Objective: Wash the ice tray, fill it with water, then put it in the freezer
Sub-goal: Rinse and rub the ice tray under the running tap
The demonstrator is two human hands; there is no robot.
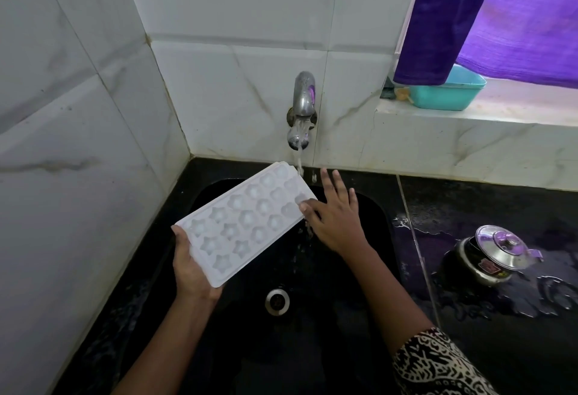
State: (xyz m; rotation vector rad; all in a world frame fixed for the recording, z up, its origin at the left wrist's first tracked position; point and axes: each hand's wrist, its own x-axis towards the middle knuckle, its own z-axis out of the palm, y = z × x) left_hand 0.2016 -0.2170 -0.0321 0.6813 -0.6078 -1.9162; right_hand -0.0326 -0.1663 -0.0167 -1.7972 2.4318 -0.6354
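Light source: I read daylight from the upper right, filtered through the purple curtain (pixel 516 13); the sill (pixel 469 113) beneath it is nearly blown out.
Tint: violet reflections on the tap (pixel 304 97), the pot lid (pixel 500 246) and the wet black bench (pixel 488 316).
Exposure: sink (pixel 266 347) basin very dark, little detail. White ice tray (pixel 247 222) bright, cavities softly shaded.
Optics: I note wide-angle bowing of tile lines at the left edge. Slight overall softness, no heavy blur.

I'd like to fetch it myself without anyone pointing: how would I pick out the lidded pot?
Find the black sink under the running tap, then look right along the wet black counter. The pot stands there in a puddle. It is dark with a shiny steel lid, unlike the teal tub up on the sill.
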